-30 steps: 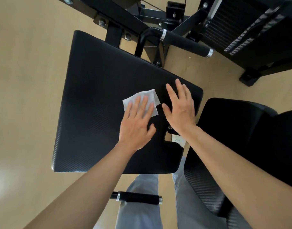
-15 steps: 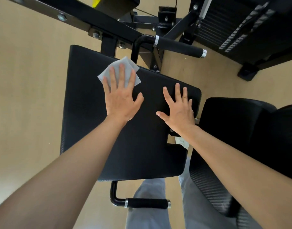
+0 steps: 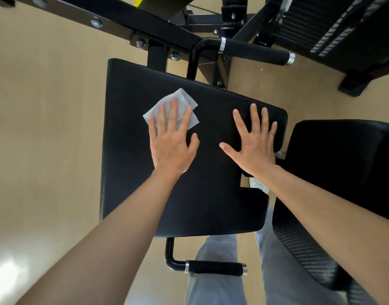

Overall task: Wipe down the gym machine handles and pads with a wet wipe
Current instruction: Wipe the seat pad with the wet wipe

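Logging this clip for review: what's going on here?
A person is wiping a gym machine's black pad. The left hand presses a white wet wipe flat on the pad's upper part. The right hand rests spread on the pad near its right edge, holding nothing. The upper handle and lower handle are untouched.

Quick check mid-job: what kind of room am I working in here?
Most likely a gym. A black machine pad is bolted to a steel frame, a foam-grip handle sticks out beyond it, and what looks like a weight stack stands at upper right.
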`<state>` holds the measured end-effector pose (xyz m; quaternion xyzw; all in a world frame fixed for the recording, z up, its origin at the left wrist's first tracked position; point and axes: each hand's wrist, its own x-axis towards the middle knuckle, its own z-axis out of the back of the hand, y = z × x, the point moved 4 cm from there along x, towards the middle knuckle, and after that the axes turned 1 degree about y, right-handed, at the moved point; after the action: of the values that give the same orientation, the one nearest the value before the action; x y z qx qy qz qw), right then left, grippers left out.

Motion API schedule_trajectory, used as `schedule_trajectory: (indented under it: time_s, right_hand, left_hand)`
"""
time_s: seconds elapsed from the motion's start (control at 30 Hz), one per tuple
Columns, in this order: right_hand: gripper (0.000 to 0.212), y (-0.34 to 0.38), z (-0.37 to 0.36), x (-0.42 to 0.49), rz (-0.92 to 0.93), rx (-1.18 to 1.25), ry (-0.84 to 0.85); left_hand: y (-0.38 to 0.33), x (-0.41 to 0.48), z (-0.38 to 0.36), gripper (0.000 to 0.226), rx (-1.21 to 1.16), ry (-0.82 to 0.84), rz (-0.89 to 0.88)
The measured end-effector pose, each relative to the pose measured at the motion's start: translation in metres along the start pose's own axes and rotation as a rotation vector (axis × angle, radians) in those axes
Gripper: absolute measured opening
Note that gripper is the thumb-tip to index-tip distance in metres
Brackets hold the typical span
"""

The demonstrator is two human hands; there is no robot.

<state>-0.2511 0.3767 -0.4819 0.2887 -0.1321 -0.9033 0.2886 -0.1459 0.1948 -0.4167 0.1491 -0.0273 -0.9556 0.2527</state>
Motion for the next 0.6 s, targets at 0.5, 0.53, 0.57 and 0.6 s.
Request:
schedule_trajectory:
  time_s: [0.5, 0.53, 0.57, 0.6]
  right_hand:
    - [0.098, 0.001, 0.006, 0.002, -0.022, 0.029, -0.047]
    - [0.099, 0.001, 0.006, 0.002, -0.023, 0.024, -0.047]
    - [0.099, 0.001, 0.006, 0.003, -0.025, 0.02, -0.041]
    - [0.099, 0.001, 0.006, 0.003, -0.028, 0.018, -0.029]
  left_hand:
    - [-0.034, 0.019, -0.002, 0.071, 0.106, 0.11, -0.4]
    - [-0.032, 0.017, -0.003, 0.07, 0.121, 0.108, -0.417]
    - [-0.027, 0.017, -0.002, 0.069, 0.128, 0.099, -0.409]
    - [-0.02, 0.019, 0.0, 0.068, 0.133, 0.086, -0.375]
